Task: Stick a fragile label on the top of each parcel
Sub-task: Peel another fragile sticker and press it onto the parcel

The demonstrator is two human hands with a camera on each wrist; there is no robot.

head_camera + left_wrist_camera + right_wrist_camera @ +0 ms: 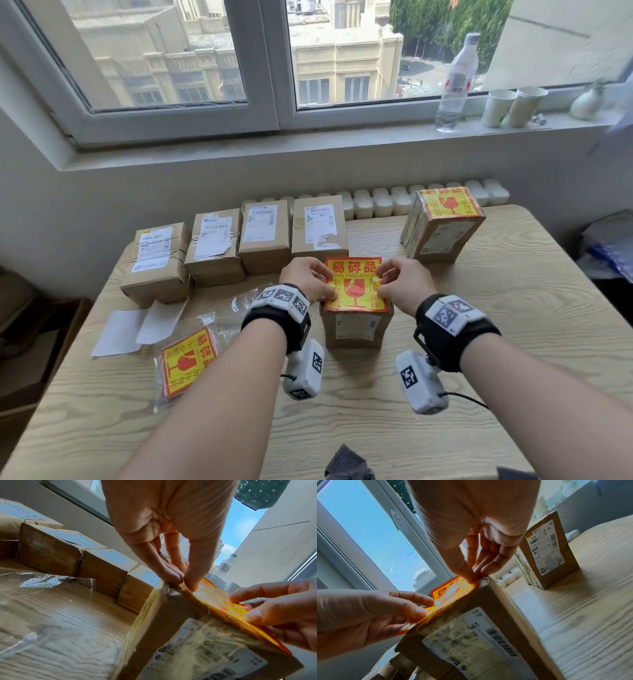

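status: labelling in progress. the fragile label point(354, 286) lies over the top of the parcel in hand point(356, 327), which stands upright on the table point(479, 342). the left hand point(308, 279) pinches the label's left edge between thumb and fingertips; the right hand point(399, 282) pinches the right edge the same way. the near edge of the label appears to sit on the parcel top, while the far edge rises above it, so the label is judged not yet pressed flat.

to the near left of the grip: a pack of spare labels point(188, 363) in clear wrap, with two white backing sheets point(137, 329) beside it.

beyond the grip, to the left: a row of four parcels point(236, 240) with no fragile label visible on top; these are judged still to do.

beyond the grip, to the right: one labelled parcel point(443, 222), standing apart, judged finished.
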